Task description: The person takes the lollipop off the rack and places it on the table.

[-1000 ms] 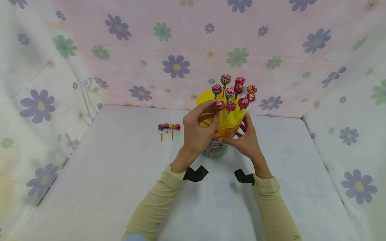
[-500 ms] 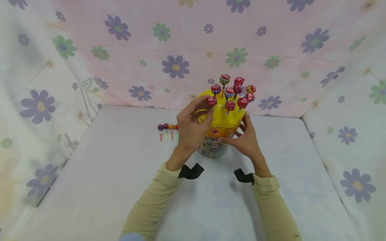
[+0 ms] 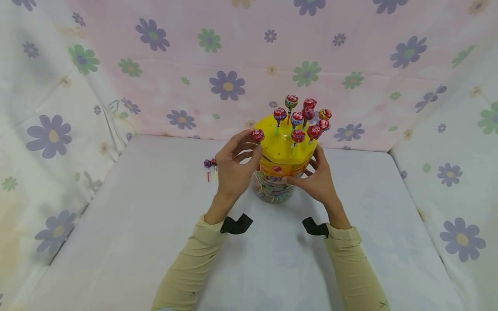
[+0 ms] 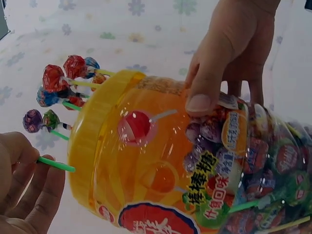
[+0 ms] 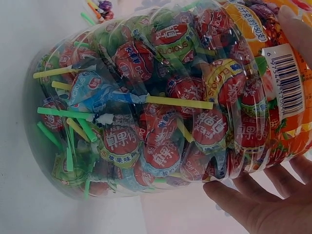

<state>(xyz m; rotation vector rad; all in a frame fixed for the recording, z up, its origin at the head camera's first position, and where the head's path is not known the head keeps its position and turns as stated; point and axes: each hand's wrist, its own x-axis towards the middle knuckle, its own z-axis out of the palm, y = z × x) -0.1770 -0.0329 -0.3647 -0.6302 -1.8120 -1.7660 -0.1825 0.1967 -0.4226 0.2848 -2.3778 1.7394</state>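
A clear jar packed with wrapped lollipops stands on the table under a yellow lid. Several lollipops stand upright in the lid's holes. My left hand, just left of the lid, pinches a red lollipop by its green stick, clear of the lid. My right hand grips the jar's right side, thumb pressed on its wall below the lid. The right wrist view shows the jar close up with my fingers under it.
A short row of loose lollipops lies on the white table left of the jar, partly hidden behind my left hand. Flowered cloth walls close in the back and both sides.
My left hand has lifted the red lollipop out of the lid's front left and carried it leftward. The right hand and jar have stayed put.
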